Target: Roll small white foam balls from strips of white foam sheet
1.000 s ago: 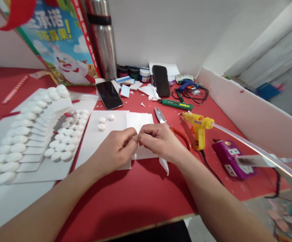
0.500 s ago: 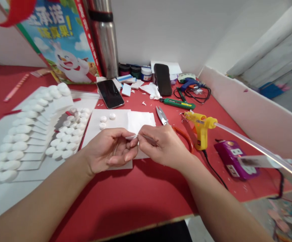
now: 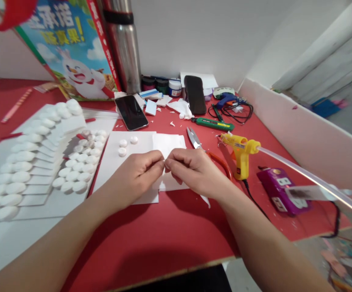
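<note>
My left hand (image 3: 139, 174) is closed above the white sheets, its fingertips pinched together. My right hand (image 3: 191, 170) is closed too, its thumb and fingertips meeting those of the left hand. Whatever lies between the fingertips is hidden. A thin white strip (image 3: 205, 200) shows below my right hand. Beneath the hands are a white board (image 3: 112, 166) with three small round white pieces (image 3: 123, 143) and a white paper (image 3: 168, 142). Scissors (image 3: 194, 138) with orange handles lie just beyond my right hand.
At left stand rows of white oval pieces (image 3: 22, 177) on stacked cards. Two phones (image 3: 132, 112), a green cutter (image 3: 214, 124) and a metal bottle (image 3: 124, 52) are at the back. On the right are a yellow glue gun (image 3: 241, 156) with a long clear stick and a purple box (image 3: 281, 192).
My left hand has turned over from palm up, and its fingers have closed. The thin white piece at the fingertips is now hidden, and a strip shows under my right hand.
</note>
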`<state>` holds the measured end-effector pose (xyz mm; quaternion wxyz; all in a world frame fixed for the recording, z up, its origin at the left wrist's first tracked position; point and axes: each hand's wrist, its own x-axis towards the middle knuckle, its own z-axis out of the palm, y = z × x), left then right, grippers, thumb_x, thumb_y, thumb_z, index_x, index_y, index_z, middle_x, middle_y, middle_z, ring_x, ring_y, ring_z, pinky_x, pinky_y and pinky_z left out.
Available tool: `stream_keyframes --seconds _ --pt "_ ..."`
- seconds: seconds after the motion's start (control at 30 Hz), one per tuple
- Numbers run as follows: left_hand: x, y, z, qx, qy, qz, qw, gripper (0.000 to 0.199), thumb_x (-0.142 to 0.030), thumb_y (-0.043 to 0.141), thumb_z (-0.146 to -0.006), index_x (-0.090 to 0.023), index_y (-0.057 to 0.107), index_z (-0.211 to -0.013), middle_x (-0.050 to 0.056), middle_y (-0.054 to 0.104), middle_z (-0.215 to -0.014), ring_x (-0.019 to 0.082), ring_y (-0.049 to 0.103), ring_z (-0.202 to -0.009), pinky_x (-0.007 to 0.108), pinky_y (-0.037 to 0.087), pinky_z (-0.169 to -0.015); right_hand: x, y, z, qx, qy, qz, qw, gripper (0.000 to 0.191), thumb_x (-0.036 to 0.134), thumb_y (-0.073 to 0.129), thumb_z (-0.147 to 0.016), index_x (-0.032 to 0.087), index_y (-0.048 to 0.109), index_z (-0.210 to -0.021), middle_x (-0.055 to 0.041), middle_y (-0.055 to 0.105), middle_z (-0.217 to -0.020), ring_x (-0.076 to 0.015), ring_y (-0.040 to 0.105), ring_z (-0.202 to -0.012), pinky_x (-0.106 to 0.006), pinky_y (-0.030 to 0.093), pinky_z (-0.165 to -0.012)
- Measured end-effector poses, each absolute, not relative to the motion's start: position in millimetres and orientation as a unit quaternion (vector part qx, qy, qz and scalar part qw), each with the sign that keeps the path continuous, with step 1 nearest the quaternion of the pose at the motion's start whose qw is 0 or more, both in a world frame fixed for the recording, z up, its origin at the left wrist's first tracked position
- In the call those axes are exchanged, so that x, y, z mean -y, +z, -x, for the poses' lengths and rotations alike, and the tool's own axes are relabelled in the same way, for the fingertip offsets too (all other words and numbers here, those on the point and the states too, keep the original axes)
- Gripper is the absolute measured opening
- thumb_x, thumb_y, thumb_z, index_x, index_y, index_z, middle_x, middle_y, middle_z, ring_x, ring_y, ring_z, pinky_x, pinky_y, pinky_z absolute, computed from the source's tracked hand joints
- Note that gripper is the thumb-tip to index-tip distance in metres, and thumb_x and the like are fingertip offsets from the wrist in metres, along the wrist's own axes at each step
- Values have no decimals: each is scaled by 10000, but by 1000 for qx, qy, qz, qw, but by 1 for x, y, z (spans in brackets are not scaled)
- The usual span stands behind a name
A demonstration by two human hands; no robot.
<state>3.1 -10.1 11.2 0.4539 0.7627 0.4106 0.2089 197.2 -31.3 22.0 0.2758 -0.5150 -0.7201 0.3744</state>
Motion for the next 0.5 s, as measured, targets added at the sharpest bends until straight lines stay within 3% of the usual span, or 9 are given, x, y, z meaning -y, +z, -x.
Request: stream_keyframes --seconds 0.13,0.23,0.33,0.43,0.5 --pt "12 9 -4 -359 191 -897 173 204 -224 415 -978 -192 489 -791 9 535 -732 157 462 -643 324 287 -616 30 22 -195 686 412 518 302 235 179 523 -870 174 557 -638 57 487 -515 -77 405 -511 -231 301 -517" --pt "14 8 -6 -351 193 -911 98 204 -225 392 -982 -182 521 -829 49 585 -797 177 480 -660 341 269 -610 30 20 -192 662 419 516 346 234 174 528 -838 182 535 -604 62 462 -498 -78 400 -507 -231 307 -513" --pt "16 11 -6 -384 221 -874 199 244 -281 387 -1009 -187 525 -831 35 590 -769 171 506 -665 322 332 -627 31 20 -191 674 390 510 365 232 181 527 -852 183 558 -622 54 485 -521 -83 417 -518 -234 314 -519" --pt "13 12 -3 -425 239 -751 445 335 -386 390 -1023 -191 557 -808 12 582 -647 154 538 -600 281 381 -579 32 20 -194 706 350 499 361 221 169 520 -880 185 577 -667 51 526 -554 -79 436 -511 -228 321 -516" --pt "8 11 -2 -412 220 -611 639 404 -405 321 -1011 -176 585 -808 45 646 -648 134 524 -475 255 320 -456 33 20 -196 726 324 489 359 208 155 515 -901 187 578 -705 54 545 -576 -71 429 -502 -221 326 -518"
